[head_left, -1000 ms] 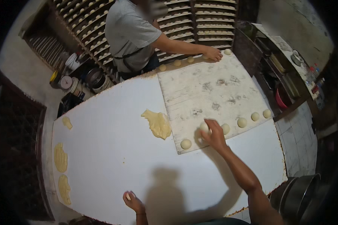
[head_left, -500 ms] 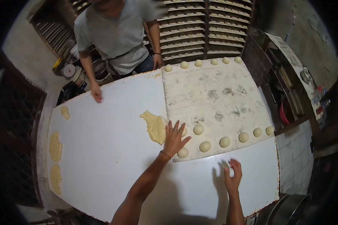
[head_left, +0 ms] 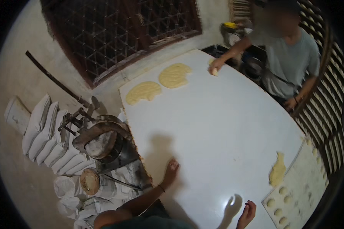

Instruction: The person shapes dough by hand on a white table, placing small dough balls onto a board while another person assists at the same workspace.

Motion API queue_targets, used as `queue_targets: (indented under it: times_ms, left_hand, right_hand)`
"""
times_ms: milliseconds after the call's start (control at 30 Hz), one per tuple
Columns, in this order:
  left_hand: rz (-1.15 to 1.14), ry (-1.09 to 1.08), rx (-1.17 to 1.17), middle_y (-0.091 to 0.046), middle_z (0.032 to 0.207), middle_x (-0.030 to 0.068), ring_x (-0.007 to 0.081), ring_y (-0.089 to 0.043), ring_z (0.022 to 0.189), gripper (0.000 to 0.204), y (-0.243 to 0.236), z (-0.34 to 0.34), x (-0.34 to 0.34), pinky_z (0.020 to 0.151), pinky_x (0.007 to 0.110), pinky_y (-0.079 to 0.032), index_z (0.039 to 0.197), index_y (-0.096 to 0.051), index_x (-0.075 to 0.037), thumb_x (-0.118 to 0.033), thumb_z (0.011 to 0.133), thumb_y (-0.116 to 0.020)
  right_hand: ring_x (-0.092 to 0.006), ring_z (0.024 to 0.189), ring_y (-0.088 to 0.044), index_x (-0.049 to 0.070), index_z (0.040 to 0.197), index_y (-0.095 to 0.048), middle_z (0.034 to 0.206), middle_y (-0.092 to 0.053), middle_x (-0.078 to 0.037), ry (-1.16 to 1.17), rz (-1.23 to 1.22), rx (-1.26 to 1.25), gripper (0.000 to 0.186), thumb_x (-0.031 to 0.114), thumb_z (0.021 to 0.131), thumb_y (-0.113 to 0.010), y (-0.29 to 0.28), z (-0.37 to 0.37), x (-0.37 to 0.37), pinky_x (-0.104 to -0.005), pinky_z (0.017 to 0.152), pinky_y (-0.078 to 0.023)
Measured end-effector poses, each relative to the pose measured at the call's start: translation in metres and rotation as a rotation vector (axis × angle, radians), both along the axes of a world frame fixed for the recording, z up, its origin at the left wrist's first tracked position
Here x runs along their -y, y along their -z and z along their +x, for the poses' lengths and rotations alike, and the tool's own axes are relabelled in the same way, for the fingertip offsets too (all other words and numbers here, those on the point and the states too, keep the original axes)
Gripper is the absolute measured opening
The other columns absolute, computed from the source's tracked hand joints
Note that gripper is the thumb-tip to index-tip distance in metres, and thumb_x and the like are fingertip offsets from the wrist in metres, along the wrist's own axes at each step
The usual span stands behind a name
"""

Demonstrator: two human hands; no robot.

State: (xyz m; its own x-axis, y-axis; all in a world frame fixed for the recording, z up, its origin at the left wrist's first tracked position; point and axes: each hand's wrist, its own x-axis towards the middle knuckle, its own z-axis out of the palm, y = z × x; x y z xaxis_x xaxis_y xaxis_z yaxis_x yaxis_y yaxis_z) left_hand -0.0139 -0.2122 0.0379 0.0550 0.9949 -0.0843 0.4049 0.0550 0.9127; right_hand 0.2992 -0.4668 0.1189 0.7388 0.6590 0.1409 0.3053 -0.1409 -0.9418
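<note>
My left hand (head_left: 171, 170) is curled low over the white tabletop (head_left: 210, 122) near its left edge, whatever it holds hidden. At the lower right my right hand (head_left: 247, 213), loosely bent and empty, hangs near a wooden board (head_left: 305, 175) bearing several round dough balls (head_left: 283, 190). A torn sheet of yellow dough (head_left: 278, 170) lies beside that board, and two flattened dough pieces (head_left: 174, 75) rest along the far left of the table.
A co-worker (head_left: 288, 57) stands across the table, one hand (head_left: 216, 65) on a small dough piece. Racks of dough trays (head_left: 330, 95) are behind them. Stacked sacks (head_left: 38, 129) and a metal machine (head_left: 101, 141) flank the table's left, below a barred window (head_left: 122, 34).
The view has swung left toward the sacks and window. My left hand has left the board and curled up. The co-worker's hand has moved onto dough at the table's far corner.
</note>
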Motion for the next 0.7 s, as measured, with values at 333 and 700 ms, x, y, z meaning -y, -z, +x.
queue_targets:
  times_ms: [333, 700]
  left_hand:
    - [0.037, -1.083, 0.164, -0.048, 0.127, 0.0276, 0.0385, -0.052, 0.114, 0.065, 0.035, -0.210, -0.448, 0.096, 0.044, -0.042, 0.135, -0.029, 0.006, -0.027, 0.088, -0.060]
    - [-0.024, -0.836, 0.743, -0.063, 0.090, 0.0150, 0.0208, -0.063, 0.076, 0.031, 0.069, -0.262, -0.541, 0.056, 0.034, -0.049, 0.098, -0.058, 0.008, -0.018, 0.081, -0.067]
  right_hand:
    - [-0.0180, 0.089, -0.059, -0.004, 0.105, -0.062, 0.097, -0.065, -0.011, -0.027, -0.254, -0.195, 0.021, 0.012, 0.093, -0.055, -0.006, -0.107, -0.137, -0.0300, 0.082, -0.049]
    - [-0.0182, 0.084, -0.059, -0.003, 0.099, -0.063, 0.092, -0.064, -0.011, 0.260, -0.245, -0.140, 0.023, 0.017, 0.093, -0.055, -0.034, -0.128, -0.207, -0.0305, 0.075, -0.049]
